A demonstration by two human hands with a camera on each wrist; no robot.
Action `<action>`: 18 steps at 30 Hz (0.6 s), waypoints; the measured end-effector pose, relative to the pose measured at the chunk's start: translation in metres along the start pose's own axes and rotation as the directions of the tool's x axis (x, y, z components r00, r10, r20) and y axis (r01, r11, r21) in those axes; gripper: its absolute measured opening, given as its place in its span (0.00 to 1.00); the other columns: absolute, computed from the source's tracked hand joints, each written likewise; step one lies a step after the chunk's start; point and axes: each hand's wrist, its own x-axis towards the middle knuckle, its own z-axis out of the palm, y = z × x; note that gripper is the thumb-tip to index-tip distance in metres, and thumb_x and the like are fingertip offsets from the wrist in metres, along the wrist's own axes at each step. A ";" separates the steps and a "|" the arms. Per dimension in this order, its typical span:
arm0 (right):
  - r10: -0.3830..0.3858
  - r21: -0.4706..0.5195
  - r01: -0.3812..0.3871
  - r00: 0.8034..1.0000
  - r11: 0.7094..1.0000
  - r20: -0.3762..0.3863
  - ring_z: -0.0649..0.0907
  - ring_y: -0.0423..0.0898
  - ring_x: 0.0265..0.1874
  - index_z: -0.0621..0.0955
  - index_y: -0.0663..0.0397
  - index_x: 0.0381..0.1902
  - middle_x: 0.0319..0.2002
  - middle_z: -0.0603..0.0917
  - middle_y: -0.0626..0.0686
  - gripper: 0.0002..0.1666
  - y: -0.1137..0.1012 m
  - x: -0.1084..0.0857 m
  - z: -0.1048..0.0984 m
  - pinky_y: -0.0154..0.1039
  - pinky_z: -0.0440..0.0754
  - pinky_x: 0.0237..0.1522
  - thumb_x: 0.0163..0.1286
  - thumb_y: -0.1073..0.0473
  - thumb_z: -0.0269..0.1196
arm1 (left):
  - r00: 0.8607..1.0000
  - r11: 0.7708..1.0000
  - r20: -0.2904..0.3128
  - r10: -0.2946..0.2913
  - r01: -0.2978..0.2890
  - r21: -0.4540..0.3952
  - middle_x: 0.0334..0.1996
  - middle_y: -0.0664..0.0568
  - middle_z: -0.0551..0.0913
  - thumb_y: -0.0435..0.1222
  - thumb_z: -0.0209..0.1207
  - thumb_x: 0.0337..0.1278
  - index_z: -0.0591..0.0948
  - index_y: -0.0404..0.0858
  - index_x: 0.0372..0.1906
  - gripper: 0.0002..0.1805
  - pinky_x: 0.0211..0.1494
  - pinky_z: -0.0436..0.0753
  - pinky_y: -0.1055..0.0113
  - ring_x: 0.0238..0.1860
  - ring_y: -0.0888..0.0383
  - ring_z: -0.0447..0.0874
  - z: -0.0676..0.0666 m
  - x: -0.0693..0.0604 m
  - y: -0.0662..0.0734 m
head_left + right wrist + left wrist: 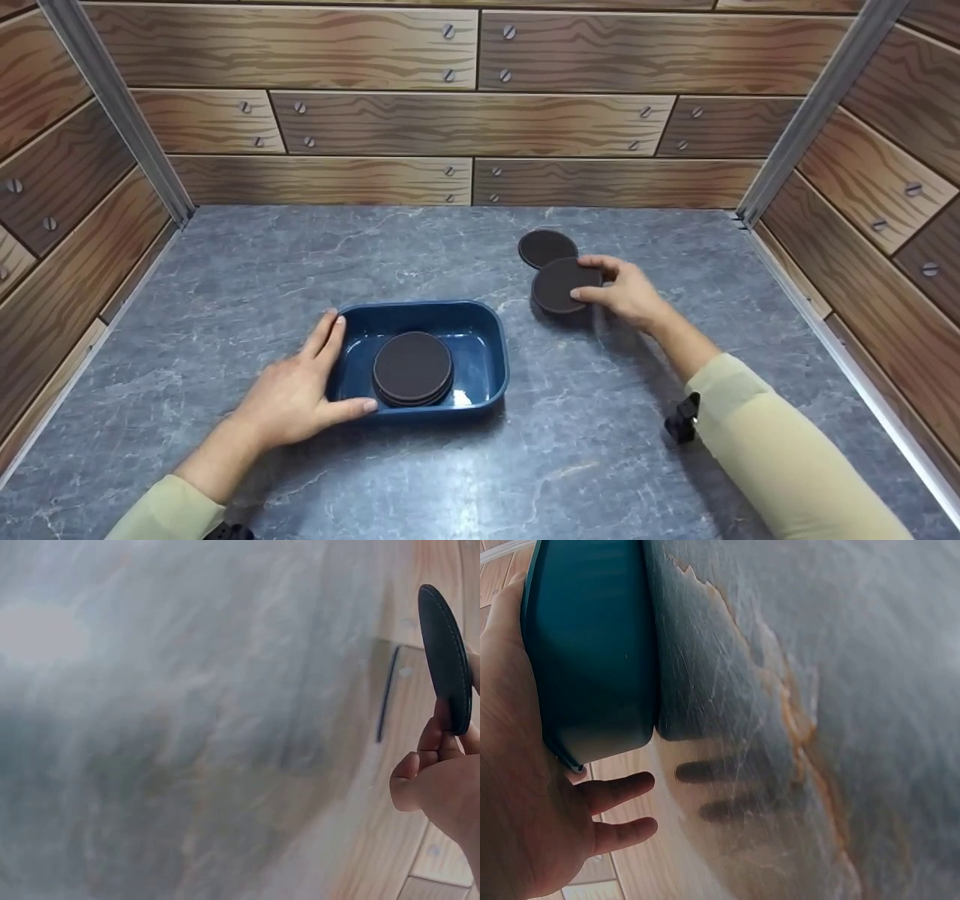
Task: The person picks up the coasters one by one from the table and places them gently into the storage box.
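Observation:
My left hand (289, 394) rests at the left end of a blue rectangular dish (495, 345), its thumb on the front rim and two fingertips near the far left corner. In the left wrist view two more fingers (622, 832) stick out straight beside the dish wall (592, 652). Inside the dish lies a stack of dark round coasters (412, 366). Out to the right, my right hand (626, 292) pinches a dark round coaster (562, 285) by its right edge, a shadow beneath it. That coaster (444, 652) appears nearly edge-on in the right wrist view.
Another dark coaster (544, 246) lies on the grey marbled tabletop (337, 255), just behind the held one and partly overlapped by it in the head view. Wood-patterned walls (375, 120) with metal corner posts (817, 105) enclose the back and sides.

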 end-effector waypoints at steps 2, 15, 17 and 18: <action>-0.014 0.008 0.014 1.000 1.000 -0.008 0.79 0.56 0.57 0.77 0.64 0.72 0.60 0.83 0.68 0.40 -0.008 -0.001 0.001 0.29 0.75 0.49 0.65 0.60 0.78 | 1.000 1.000 0.001 -0.001 0.001 -0.002 0.87 0.43 0.45 0.79 0.58 0.54 0.50 0.39 0.87 0.69 0.56 0.80 0.32 0.54 0.29 0.84 0.000 0.000 0.000; -0.151 0.065 0.148 0.987 0.987 0.046 0.80 0.55 0.47 0.80 0.57 0.70 0.57 0.85 0.60 0.38 -0.055 -0.012 0.030 0.35 0.78 0.41 0.63 0.59 0.79 | 1.000 1.000 -0.003 0.003 -0.003 -0.012 0.86 0.41 0.48 0.76 0.60 0.55 0.50 0.38 0.87 0.68 0.55 0.81 0.35 0.52 0.29 0.85 0.001 0.001 -0.001; -0.182 0.057 0.179 0.982 0.982 0.055 0.79 0.54 0.46 0.81 0.56 0.69 0.57 0.85 0.59 0.37 -0.061 -0.014 0.037 0.37 0.76 0.42 0.62 0.59 0.79 | 1.000 1.000 0.000 0.002 -0.002 -0.012 0.86 0.41 0.48 0.76 0.60 0.55 0.50 0.38 0.87 0.68 0.55 0.80 0.34 0.52 0.29 0.85 0.001 0.001 -0.001; -0.197 0.046 0.194 0.979 0.980 0.061 0.79 0.52 0.46 0.82 0.56 0.69 0.57 0.85 0.58 0.37 -0.063 -0.015 0.041 0.39 0.75 0.43 0.62 0.59 0.79 | 1.000 1.000 0.001 0.001 -0.001 -0.011 0.86 0.41 0.48 0.76 0.60 0.55 0.50 0.38 0.87 0.68 0.55 0.80 0.34 0.52 0.29 0.85 0.001 0.001 -0.002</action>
